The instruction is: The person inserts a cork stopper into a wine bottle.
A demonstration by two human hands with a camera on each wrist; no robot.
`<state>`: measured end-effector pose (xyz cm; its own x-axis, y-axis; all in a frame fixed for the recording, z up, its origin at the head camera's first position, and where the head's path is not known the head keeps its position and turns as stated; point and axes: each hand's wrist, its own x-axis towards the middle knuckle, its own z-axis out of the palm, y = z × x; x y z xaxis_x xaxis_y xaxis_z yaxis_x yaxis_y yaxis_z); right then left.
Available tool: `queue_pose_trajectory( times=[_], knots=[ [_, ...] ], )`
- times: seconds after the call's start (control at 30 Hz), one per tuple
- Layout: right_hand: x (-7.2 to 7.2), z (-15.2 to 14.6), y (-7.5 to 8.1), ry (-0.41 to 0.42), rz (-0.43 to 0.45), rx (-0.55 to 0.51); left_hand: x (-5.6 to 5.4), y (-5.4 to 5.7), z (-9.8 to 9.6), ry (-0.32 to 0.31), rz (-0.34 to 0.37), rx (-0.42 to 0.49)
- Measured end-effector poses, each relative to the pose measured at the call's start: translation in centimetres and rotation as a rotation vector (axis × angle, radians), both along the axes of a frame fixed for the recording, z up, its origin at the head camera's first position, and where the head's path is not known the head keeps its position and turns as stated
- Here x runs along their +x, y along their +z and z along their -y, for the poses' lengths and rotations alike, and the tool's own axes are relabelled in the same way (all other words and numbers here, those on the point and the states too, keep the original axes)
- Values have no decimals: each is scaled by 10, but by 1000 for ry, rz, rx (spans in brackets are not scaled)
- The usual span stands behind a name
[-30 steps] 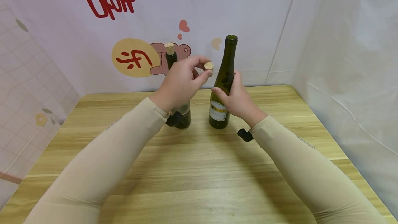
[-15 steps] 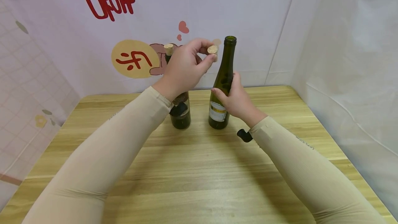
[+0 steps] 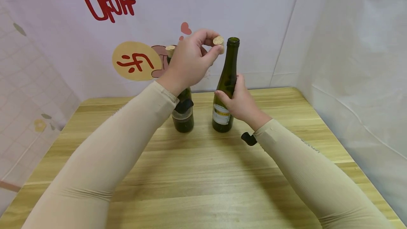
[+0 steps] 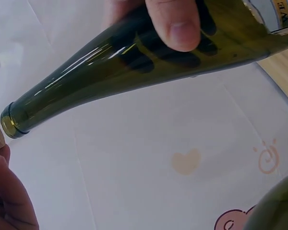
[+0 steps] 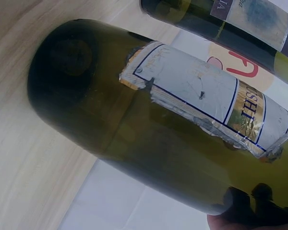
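One corked bottle (image 3: 183,121), one uncorked bottle (image 3: 227,75), a cork (image 3: 218,41) between left fingers (image 3: 206,34)

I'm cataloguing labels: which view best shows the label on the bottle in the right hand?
The right wrist view: the label appears large, torn edge included. The head view shows it small; the left wrist view catches only part, in a corner.
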<state>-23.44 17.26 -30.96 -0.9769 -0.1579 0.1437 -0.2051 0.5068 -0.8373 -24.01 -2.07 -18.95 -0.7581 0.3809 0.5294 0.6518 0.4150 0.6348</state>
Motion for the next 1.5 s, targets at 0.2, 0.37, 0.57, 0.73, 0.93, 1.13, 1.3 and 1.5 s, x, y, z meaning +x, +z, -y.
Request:
queue_pose_trajectory(
  times=[0.2,0.37,0.57,0.73,0.93,1.13,1.3,1.5],
  knots=[
    [1,1,0,-2,5,-1,-2,7,-4,1,3,47],
    [1,0,-1,-3,3,-1,-4,12,-11,16,12,68],
    [1,0,-1,-6,6,7,-6,17,-18,14,19,73],
    [1,0,-1,0,0,-2,-9,19,-23,13,13,76],
    [0,-1,-2,3,-4,-5,-10,21,-26,39,12,47],
    [1,-1,-1,4,2,-1,-12,22,-29,43,15,39],
    [1,0,0,6,3,-6,-12,22,-31,38,35,44],
    [1,-1,0,4,-5,3,-14,22,-33,50,43,27]
  ],
)
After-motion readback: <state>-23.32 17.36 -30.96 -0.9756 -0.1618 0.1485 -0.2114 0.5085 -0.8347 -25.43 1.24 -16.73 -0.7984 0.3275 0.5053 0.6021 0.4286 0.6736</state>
